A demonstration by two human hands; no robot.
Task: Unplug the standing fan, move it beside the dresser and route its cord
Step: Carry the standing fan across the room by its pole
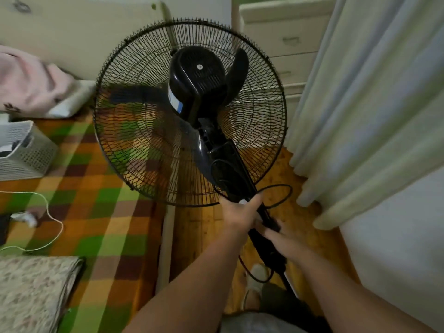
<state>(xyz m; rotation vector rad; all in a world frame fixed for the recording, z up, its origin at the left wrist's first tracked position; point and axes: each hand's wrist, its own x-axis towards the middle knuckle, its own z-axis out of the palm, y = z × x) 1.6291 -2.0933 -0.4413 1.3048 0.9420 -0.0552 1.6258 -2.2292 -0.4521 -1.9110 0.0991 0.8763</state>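
The black standing fan (192,92) fills the middle of the view, seen from behind, its wire cage tilted away from me over the edge of the bed. My left hand (240,212) grips the fan's pole just under the control housing. My right hand (286,241) holds the pole a little lower. The black cord (278,195) loops out to the right of the pole beside my hands and trails down toward the floor. The white dresser (286,42) with drawers stands behind the fan at the upper right.
A bed with a green and orange checked cover (96,212) lies on the left, carrying a white basket (26,150), a white cable (48,207) and pillows. Pale curtains (372,104) hang on the right. Wooden floor (199,227) runs between bed and wall; my foot (257,277) shows below.
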